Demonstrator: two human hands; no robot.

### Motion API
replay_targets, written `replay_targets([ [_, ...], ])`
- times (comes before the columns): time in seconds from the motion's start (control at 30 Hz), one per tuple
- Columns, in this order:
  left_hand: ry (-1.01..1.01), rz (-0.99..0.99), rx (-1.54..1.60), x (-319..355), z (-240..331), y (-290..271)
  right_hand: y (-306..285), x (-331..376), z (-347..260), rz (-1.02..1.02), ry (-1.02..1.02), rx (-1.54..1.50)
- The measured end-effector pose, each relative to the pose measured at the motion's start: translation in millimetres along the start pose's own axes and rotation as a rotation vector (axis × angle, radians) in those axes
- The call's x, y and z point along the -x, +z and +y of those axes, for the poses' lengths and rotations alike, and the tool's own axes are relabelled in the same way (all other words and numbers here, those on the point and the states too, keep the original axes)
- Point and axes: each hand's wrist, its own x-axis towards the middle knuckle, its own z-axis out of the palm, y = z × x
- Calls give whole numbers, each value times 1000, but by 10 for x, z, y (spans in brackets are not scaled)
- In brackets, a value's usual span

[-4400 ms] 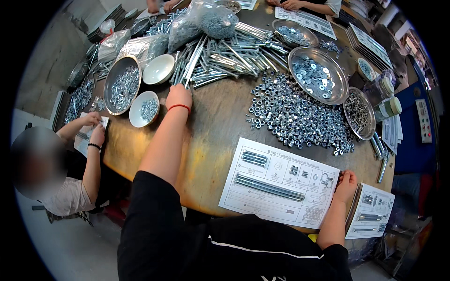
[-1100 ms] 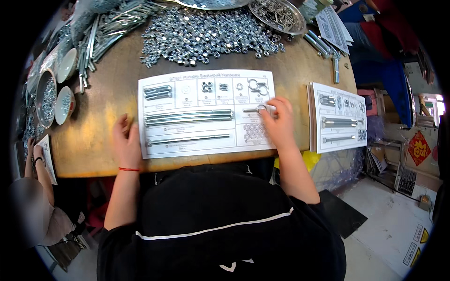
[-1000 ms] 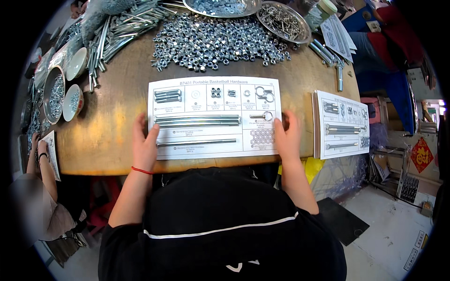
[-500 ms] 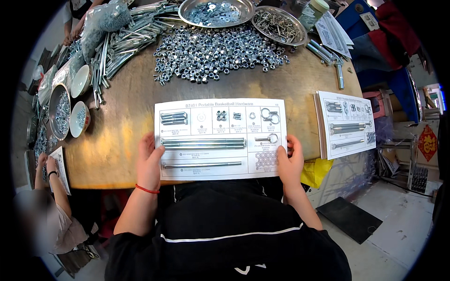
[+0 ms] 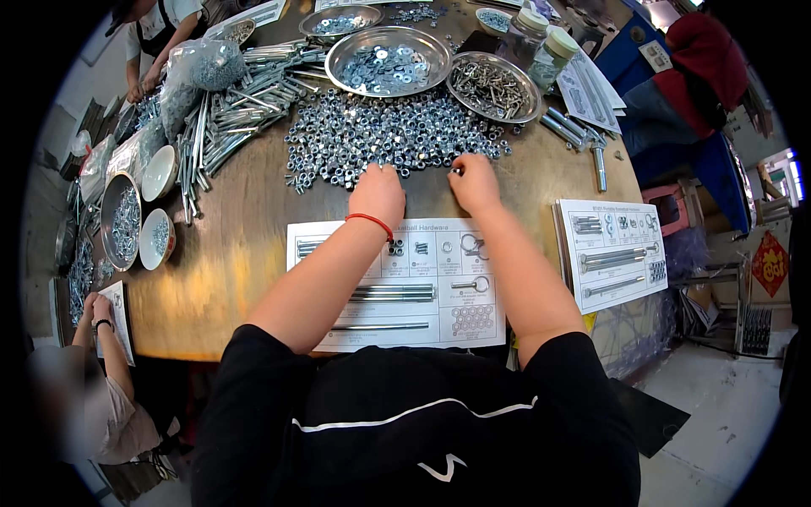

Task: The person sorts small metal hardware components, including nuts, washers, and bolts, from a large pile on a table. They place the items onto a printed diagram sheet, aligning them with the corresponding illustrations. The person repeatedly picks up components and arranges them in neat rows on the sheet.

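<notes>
My left hand (image 5: 378, 194) reaches to the near edge of a heap of metal hex nuts (image 5: 372, 135); its fingers are curled in, and what they hold, if anything, is hidden. At the heap's right front edge, my right hand (image 5: 476, 183) is closed, with a small metal nut (image 5: 457, 171) showing at its fingertips. Beneath my forearms a printed hardware sheet (image 5: 405, 336), with pictures of bolts, nuts and rings, lies at the table's front edge, partly covered by my left arm.
Behind the nuts stand a steel tray of washers (image 5: 334, 68) and a tray of small screws (image 5: 534, 106). Long bolts (image 5: 245, 114) and bowls (image 5: 158, 173) are at left. A stack of sheets (image 5: 612, 291) sits right. Other people work at left and far left.
Both hands have let go of the printed sheet and moved forward to the nuts. The sheet now lies on the table. My view has tilted up, showing more of the far side.
</notes>
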Motion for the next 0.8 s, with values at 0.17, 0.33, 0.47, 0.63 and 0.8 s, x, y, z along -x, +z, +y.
replay_targets([
  [0.17,77,-38,91,-14,-105,51,-62,114,-180,-173,-37,-135],
  [0.33,34,28,153,75,-142,43,-164,56,-110,-103,89,-16],
  [0.47,53,37,126,41,-162,67,-62,68,-164,10,-23,-79],
  [0.63,103,-2,186,23,-242,120,22,103,-166,-89,-91,-99],
  [0.8,106,-43,190,52,-228,109,-71,237,-147,-166,-71,-155],
])
